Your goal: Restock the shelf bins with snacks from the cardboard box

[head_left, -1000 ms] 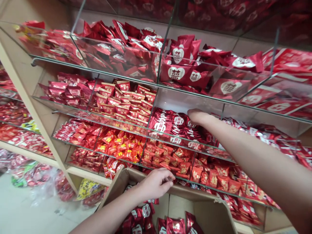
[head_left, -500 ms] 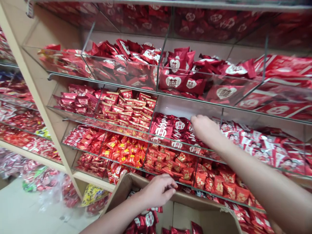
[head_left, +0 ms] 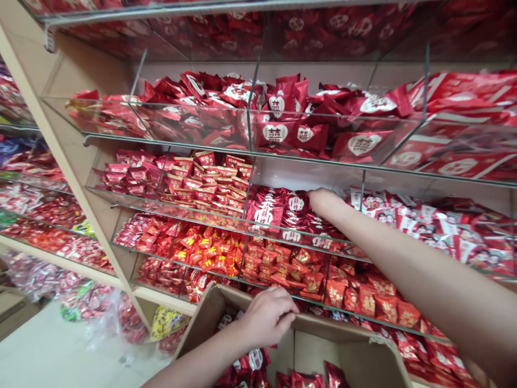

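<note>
Reaching over the cardboard box, the right hand [head_left: 325,203] is among small, dark-red, glossy packets with white labels [head_left: 264,213], its fingers bent down out of sight; whether they grip one, I cannot tell. The left hand [head_left: 270,315] is loosely curled at the far rim of the open brown cardboard box [head_left: 335,328], with nothing seen in it. Those dark-red packets lie in a shelf compartment beyond and above the box; similar red packets with white labels [head_left: 255,360] lie inside it. Good handling here would likely mean lowering the fingertips from above, pressing lightly so the neat rows stay upright, and keeping the wrist clear of the low, clear front panel [head_left: 299,237]. The left hand could steady the box without leaning on its rim. Farther beyond the box are red-and-white printed packets [head_left: 440,226] and, higher, larger red packets with white hearts [head_left: 276,132].
</note>
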Demonstrator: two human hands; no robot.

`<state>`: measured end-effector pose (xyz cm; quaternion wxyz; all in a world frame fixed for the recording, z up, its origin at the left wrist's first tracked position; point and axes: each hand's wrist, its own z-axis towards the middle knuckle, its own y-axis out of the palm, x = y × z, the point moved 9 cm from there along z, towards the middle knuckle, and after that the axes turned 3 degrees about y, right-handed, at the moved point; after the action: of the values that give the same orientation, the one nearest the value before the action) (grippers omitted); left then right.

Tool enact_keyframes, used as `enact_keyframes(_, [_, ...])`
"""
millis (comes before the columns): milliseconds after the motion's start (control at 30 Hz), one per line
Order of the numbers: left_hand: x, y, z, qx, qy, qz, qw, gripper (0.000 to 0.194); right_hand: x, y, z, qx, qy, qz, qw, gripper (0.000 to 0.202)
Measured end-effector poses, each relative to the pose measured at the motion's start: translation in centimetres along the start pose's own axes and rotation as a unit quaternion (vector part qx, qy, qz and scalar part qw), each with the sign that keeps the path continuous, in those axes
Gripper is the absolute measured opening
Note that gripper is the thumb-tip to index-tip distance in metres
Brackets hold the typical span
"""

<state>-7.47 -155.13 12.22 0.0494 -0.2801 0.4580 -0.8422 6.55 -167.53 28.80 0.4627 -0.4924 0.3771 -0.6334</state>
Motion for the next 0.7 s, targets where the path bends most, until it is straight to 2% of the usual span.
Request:
enact_keyframes(300, [0.3, 0.0, 0.0, -0.006, 0.008, -0.008, 1.000, 0.015, 0.7, -0.2, -0.1, -0.007, 0.012, -0.009, 1.000, 0.032])
enact_keyframes(500, [0.5, -0.1, 0.0, -0.011, 0.009, -0.004, 1.000, 0.016, 1.3, -2.4, -1.4, 0.036, 0.024, -0.013, 0.999, 0.031])
enact_keyframes(600, [0.5, -0.2, 0.1, -0.011, 0.011, -0.007, 1.000, 0.016, 0.0, -4.3, -4.6, 0.086, 0.014, 0.001, 0.996, 0.027])
enact_keyframes(700, [0.5, -0.3, 0.2, -0.012, 0.016, -0.019, 1.000, 0.016, -3.4, -4.9, -10.5, 0.113, -0.066, 0.070, 0.989, 0.021])
